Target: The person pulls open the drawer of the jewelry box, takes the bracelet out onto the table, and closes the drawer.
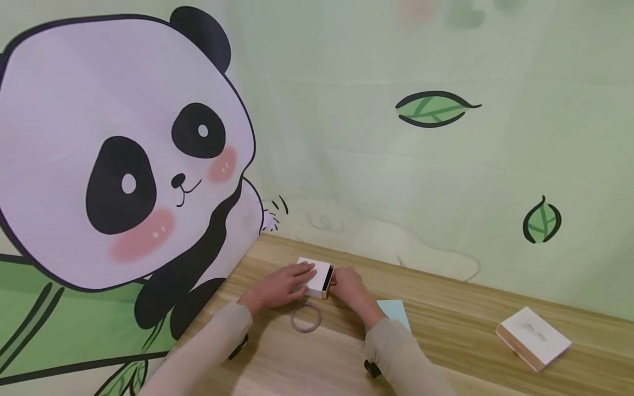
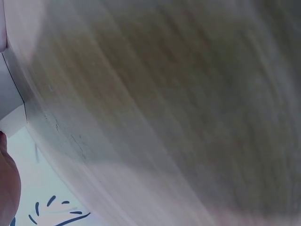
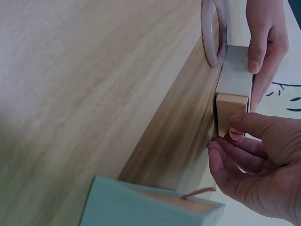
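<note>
A small white drawer box (image 1: 319,273) lies near the back of the table, its drawer end facing right. My left hand (image 1: 284,285) holds it, fingers stretched over the top; in the right wrist view the thumb (image 3: 254,61) lies against its side. At the peach drawer front (image 3: 230,109), my right hand (image 1: 348,286) pinches a small ribbon tab (image 3: 235,134) between thumb and fingers. A dark strip shows behind the drawer front in the head view. Just in front of the box is a pale mauve bangle (image 1: 306,318). The left wrist view catches only a box corner (image 2: 11,94).
Beside my right forearm lies a light blue box (image 3: 136,205) with a ribbon at its open-looking end. Another white box (image 1: 535,336) with peach sides sits farther right on the wooden table (image 1: 455,324). A panda-printed cloth (image 1: 346,137) hangs behind the table.
</note>
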Tool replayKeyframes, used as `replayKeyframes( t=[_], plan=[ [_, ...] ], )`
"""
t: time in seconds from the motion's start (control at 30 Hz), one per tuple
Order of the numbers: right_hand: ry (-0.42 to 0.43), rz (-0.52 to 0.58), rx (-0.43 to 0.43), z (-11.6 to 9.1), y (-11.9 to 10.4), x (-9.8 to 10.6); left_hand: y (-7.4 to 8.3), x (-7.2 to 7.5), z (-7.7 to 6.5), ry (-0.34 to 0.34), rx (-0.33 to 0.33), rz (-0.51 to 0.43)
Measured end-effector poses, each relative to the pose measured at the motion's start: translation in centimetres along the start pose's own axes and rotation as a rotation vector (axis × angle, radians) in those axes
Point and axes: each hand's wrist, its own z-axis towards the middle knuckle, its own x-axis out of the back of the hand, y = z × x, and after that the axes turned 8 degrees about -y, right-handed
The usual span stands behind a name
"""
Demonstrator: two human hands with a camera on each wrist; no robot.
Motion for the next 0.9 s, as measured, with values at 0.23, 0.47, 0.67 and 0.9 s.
replayKeyframes(
  t=[0.23,0.47,0.67,0.9],
  plan=[
    [-0.015,0.018,0.045,0.3,-0.6,-0.4,-0.1,-0.3,-0.1,0.051,-0.032,-0.015],
    [-0.061,0.031,0.080,-0.6,-0.4,0.4,-0.1,-0.4,0.1,0.010,0.001,-0.017],
    [-0.088,0.040,0.114,-2.0,-0.1,2.9,0.1,-0.2,0.3,0.025,-0.001,-0.021],
    [-0.073,-0.070,0.148,-4.8,0.6,4.9,0.1,-0.2,0.4,-0.010,0.028,-0.026]
  ],
)
